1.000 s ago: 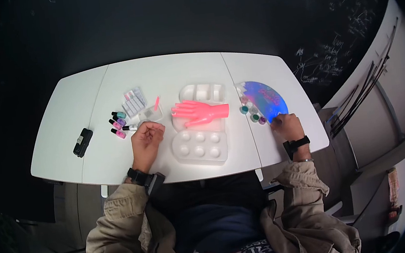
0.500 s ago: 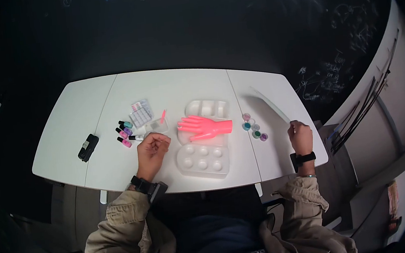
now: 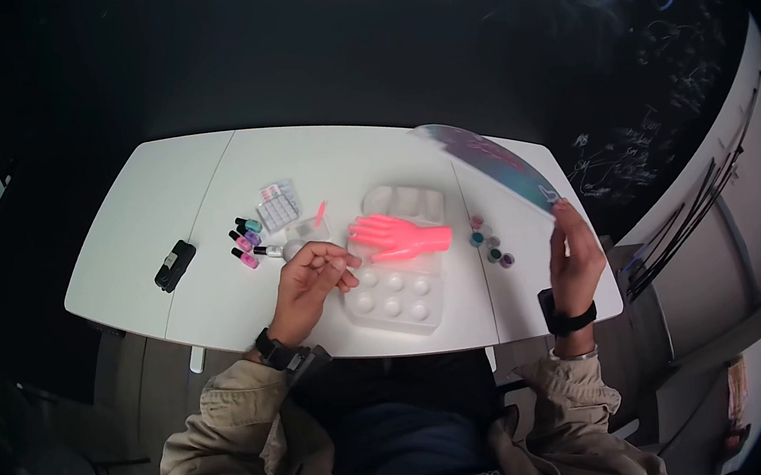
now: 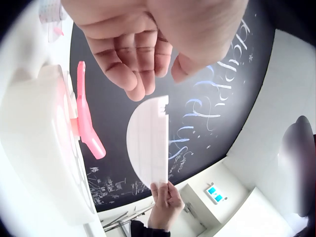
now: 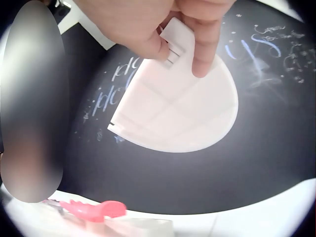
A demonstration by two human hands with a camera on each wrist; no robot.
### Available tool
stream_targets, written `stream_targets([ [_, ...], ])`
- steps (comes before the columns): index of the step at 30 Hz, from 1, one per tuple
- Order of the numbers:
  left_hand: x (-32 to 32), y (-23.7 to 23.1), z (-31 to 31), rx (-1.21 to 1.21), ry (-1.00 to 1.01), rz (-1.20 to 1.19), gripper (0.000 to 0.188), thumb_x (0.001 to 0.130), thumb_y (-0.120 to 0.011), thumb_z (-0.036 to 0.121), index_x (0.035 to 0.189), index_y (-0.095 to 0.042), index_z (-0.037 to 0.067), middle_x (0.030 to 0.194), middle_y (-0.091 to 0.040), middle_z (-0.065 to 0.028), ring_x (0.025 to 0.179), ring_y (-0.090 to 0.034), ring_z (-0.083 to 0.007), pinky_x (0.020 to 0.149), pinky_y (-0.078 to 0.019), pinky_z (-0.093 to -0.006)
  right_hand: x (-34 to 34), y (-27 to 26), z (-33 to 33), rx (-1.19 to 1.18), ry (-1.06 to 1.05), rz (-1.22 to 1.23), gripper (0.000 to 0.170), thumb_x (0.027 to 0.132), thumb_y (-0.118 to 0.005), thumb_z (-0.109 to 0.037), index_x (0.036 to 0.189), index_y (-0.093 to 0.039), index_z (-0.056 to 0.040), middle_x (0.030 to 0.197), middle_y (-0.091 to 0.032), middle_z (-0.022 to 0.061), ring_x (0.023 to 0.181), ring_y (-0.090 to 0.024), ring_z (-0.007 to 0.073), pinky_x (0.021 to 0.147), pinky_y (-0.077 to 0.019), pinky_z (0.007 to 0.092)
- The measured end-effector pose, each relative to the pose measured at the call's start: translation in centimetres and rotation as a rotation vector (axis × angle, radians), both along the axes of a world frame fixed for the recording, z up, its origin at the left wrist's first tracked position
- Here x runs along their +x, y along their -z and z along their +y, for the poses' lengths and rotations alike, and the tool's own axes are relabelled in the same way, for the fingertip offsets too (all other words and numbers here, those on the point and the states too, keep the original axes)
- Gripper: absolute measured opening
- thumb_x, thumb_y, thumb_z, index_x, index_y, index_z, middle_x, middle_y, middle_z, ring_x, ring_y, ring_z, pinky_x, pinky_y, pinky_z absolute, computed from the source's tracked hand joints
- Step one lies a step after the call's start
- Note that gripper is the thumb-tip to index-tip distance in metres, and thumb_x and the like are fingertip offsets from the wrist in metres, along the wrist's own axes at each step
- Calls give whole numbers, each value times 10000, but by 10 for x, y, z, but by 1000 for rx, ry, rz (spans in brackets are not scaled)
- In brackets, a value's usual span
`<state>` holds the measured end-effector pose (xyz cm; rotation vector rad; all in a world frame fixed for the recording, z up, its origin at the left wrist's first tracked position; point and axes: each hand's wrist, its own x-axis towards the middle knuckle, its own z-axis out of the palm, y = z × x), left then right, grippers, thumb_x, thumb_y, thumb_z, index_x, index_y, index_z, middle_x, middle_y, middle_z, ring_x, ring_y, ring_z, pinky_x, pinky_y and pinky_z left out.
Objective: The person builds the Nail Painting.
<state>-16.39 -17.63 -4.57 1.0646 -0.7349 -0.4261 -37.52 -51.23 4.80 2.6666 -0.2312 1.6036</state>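
My right hand (image 3: 576,259) pinches one corner of a half-round panel (image 3: 495,162), held up over the table's right side. Its printed blue and purple face shows in the head view; in the right wrist view the plain white back (image 5: 187,108) faces the camera, with fingertips (image 5: 203,64) on it near slots. My left hand (image 3: 310,287) is empty, its fingers loosely bent over the near left side of a white moulded tray (image 3: 396,324). On that tray a pink model hand (image 3: 399,235) lies with its fingers pointing left.
Several small glitter pots (image 3: 494,254) stand right of the tray. To the left are nail polish bottles (image 3: 244,258), a clear sectioned case (image 3: 279,205), a small clear box holding a pink stick (image 3: 321,214), and a black object (image 3: 175,266). A blackboard wall (image 3: 324,49) rises behind the table.
My right hand has lifted the half-round panel off the table and tipped it up, its printed face showing again. My left hand has moved right, closer to the model hand.
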Motion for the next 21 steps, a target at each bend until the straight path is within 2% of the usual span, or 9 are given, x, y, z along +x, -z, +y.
stream_targets([
  [2, -4, -7, -1, -55, 32, 77, 278, 1180, -568, 247, 1333, -619, 21, 1292, -743, -133, 1033, -736, -172, 913, -579, -334, 6, -8, 32, -24, -98, 46, 326, 955, -674, 85, 1263, -759, 16, 1252, -786, 205, 1272, -734, 408, 1072, -606, 482],
  [4, -6, -10, -1, -131, 50, 154, 351, 1198, -518, 314, 1387, -583, 25, 1352, -717, -162, 1068, -746, -217, 936, -585, -370, 12, -6, 58, -42, -212, 79, 324, 939, -697, 101, 1244, -768, 16, 1260, -781, 210, 1296, -718, 433, 1066, -609, 504],
  [7, 3, 6, 1, -211, 127, 162, 444, 1206, -490, 371, 1467, -545, 16, 1375, -712, -151, 1145, -749, -235, 973, -592, -388, 20, 3, 89, -61, -317, 157, 325, 915, -736, 114, 1222, -778, 16, 1256, -780, 205, 1302, -712, 447, 1048, -620, 513],
  [8, 4, 6, 3, -255, 192, 142, 431, 1199, -524, 296, 1534, -492, 27, 1424, -684, -138, 1218, -728, -256, 1026, -589, -427, 23, 4, 95, -86, -366, 153, 320, 891, -770, 115, 1195, -789, 18, 1245, -785, 190, 1285, -723, 442, 1000, -646, 495],
  [11, -19, -16, -2, -278, 30, 283, 421, 1180, -570, 207, 1557, -479, 44, 1480, -648, -116, 1308, -681, -252, 1090, -573, -452, 29, 13, 112, -86, -472, 176, 331, 863, -804, 116, 1180, -795, 20, 1243, -785, 187, 1273, -730, 439, 958, -667, 475],
  [12, -21, -22, 0, -335, 54, 343, 436, 1160, -596, 138, 1573, -477, 62, 1523, -617, -90, 1381, -629, -220, 1149, -546, -439, 30, 14, 116, -100, -465, 174, 295, 837, -836, 92, 1120, -809, 15, 1211, -793, 184, 1257, -739, 435, 936, -680, 449],
  [15, -15, -20, 1, -362, 13, 336, 454, 1163, -592, 142, 1593, -461, 75, 1545, -601, -75, 1405, -607, -195, 1170, -525, -409, 28, 4, 123, -74, -534, 261, 208, 834, -840, 64, 1033, -819, 5, 1153, -808, 174, 1182, -778, 407, 908, -688, 430],
  [18, -12, -13, -1, -366, 7, 319, 416, 1172, -576, 175, 1575, -513, 91, 1526, -627, -60, 1432, -593, -189, 1186, -511, -411, 26, 0, 117, 108, -681, 311, 137, 845, -826, 48, 975, -818, 3, 1092, -819, 161, 1052, -824, 334, 830, -687, 383],
  [21, -12, -10, -1, -354, 23, 292, 402, 1179, -572, 224, 1553, -541, 78, 1506, -643, -57, 1399, -611, -177, 1163, -521, -392, 19, -1, 109, 323, -605, 279, 105, 883, -790, 50, 979, -807, 12, 1081, -822, 167, 916, -825, 237, 735, -658, 335],
])
